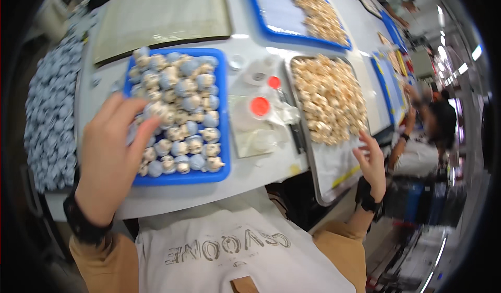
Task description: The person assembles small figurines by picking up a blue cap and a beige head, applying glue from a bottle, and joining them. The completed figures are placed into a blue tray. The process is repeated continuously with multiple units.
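Observation:
A blue tray (225, 136) on the left of the table holds many small doll heads, cream with pale blue caps, set in rows in front and heaped behind. Over its left side, my left hand (112, 141) pinches a blurred cream doll head (163, 112) between thumb and fingertips. To the right, cream pieces (326, 97) lie heaped in a metal tray (326, 196), whose near end shows a pale liner. My right hand (372, 162) hovers at that tray's right edge, fingers loosely bent and apart, close to the pile, with nothing visible in them.
Bottles with red caps (259, 106) and clear cups stand between the trays. Pale blue pieces (52, 115) pile up at far left. Behind are a flat wrapped board (162, 13) and another blue tray (271, 24) of cream pieces. A co-worker (422, 136) sits at right.

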